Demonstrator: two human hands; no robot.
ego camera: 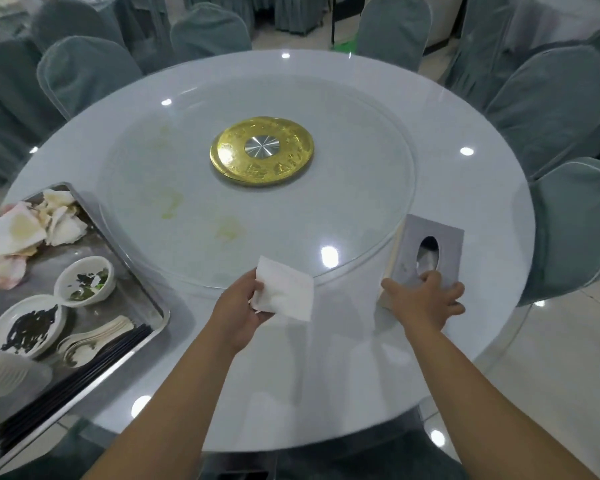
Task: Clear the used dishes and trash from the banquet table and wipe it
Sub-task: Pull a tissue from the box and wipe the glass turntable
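My left hand (240,306) pinches a clean white folded tissue (286,293) above the near edge of the round white table (326,375). My right hand (426,301) grips the near end of a grey tissue box (426,247) with an oval opening, standing tilted on the table at the right. The glass turntable (361,188) carries yellowish stains (229,228) near its front and a gold hub (262,150) at its centre. A steel tray (132,268) at the left holds crumpled used napkins (25,233), dirty bowls (84,278), spoons and black chopsticks.
Chairs in grey-green covers (555,102) ring the far and right sides of the table. A stack of white cups (0,372) sits at the tray's near left corner. Shiny pale floor shows at the right.
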